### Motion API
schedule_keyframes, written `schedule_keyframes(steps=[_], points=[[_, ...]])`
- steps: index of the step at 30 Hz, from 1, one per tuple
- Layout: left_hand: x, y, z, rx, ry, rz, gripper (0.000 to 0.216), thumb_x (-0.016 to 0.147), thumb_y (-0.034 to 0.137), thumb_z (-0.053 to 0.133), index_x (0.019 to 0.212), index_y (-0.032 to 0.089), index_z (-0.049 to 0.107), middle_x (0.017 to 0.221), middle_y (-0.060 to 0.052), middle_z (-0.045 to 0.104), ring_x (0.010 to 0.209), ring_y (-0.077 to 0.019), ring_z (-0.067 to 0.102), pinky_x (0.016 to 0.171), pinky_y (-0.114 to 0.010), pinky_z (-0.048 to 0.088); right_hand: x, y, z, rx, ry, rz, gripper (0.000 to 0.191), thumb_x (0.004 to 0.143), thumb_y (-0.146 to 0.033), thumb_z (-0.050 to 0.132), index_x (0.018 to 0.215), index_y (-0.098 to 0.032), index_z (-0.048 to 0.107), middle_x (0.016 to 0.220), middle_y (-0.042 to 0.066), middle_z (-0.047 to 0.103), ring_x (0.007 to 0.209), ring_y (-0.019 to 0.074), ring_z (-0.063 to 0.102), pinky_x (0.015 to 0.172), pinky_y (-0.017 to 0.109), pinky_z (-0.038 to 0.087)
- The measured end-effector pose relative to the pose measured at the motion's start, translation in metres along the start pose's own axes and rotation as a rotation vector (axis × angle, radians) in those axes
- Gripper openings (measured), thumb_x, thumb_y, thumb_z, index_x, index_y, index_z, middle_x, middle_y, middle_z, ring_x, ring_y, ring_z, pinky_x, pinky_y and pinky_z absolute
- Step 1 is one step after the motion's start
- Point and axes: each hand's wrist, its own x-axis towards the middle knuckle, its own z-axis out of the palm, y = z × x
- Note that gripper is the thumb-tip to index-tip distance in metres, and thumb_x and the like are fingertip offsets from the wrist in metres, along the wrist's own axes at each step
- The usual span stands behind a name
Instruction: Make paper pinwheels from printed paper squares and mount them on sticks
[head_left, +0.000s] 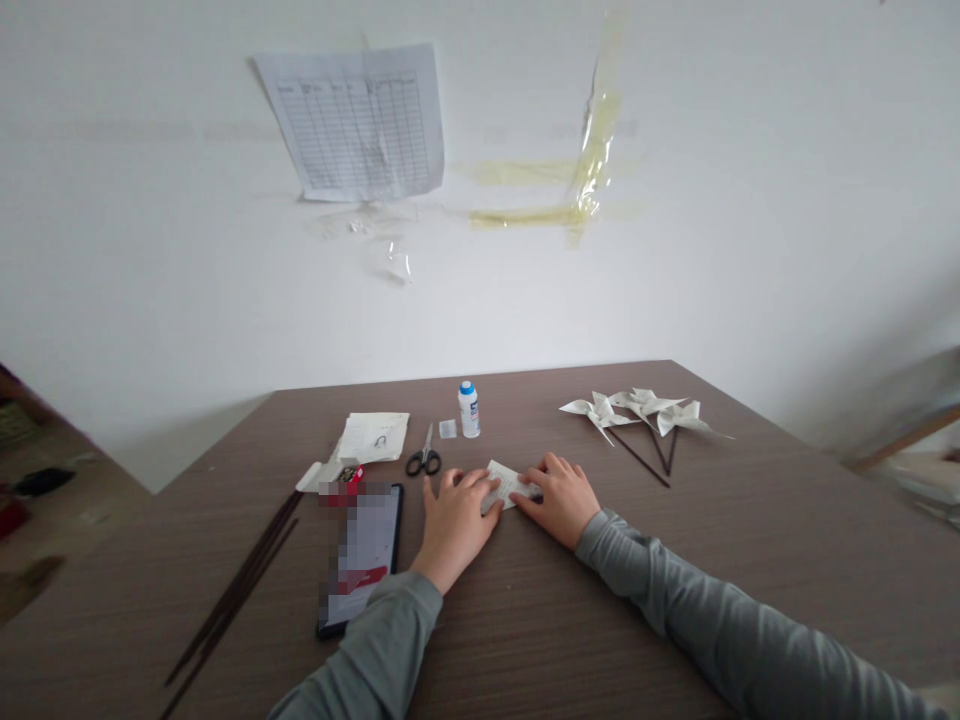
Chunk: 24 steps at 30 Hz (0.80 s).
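Both of my hands rest on a small white piece of paper (508, 480) lying on the brown wooden table (675, 560). My left hand (456, 520) lies palm down with its fingers stretched out over the paper's left end. My right hand (559, 495) presses its fingers flat on the paper's right end. Only the middle strip of the paper shows between the two hands. Grey sleeves cover both forearms.
A phone (360, 555) lies left of my left hand, with several dark thin sticks (240, 585) further left. Behind are black scissors (424, 458), a small white glue bottle (469, 409), a paper stack (373, 436), and paper pinwheels (637, 410) on sticks at right. Wall behind.
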Motion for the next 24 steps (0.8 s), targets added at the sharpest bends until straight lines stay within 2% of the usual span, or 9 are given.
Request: schedule_keyframes(steps=[4,13,19,24], points=[[0.001,-0.002,0.004,0.002,0.018,0.001,0.038,0.117,0.028,0.085,0.148,0.043,0.1,0.17,-0.006,0.091,0.159,-0.0471,0.075,0.147,-0.09,0.048,0.0,-0.003,0.001,0.003,0.008,0.018,0.021,0.11,-0.043,0.102,0.125,-0.028,0.101,0.125,0.013,0.083,0.121,0.0384,0.081,0.1,0.046,0.059],[0.002,-0.003,0.007,-0.002,0.008,-0.015,0.041,0.117,0.028,0.085,0.151,0.045,0.099,0.173,-0.005,0.09,0.161,-0.0475,0.073,0.149,-0.089,0.046,0.004,0.006,0.007,0.062,-0.003,0.053,0.035,0.107,-0.047,0.103,0.139,-0.034,0.099,0.137,0.014,0.083,0.128,0.0407,0.076,0.105,0.05,0.06],[0.0,-0.004,0.004,0.008,-0.009,-0.009,0.043,0.119,0.029,0.082,0.156,0.044,0.097,0.176,-0.005,0.088,0.164,-0.0492,0.071,0.148,-0.09,0.047,0.009,0.013,0.001,0.085,-0.115,0.155,0.062,0.109,-0.05,0.1,0.169,-0.04,0.089,0.163,0.018,0.08,0.154,0.0457,0.072,0.123,0.058,0.06],[0.0,-0.003,0.002,0.001,-0.013,-0.009,0.042,0.118,0.029,0.083,0.155,0.045,0.098,0.174,-0.007,0.088,0.162,-0.0497,0.071,0.146,-0.089,0.05,0.011,0.016,-0.005,0.08,-0.147,0.204,0.069,0.108,-0.046,0.099,0.176,-0.039,0.084,0.172,0.018,0.077,0.166,0.0462,0.068,0.135,0.062,0.056]])
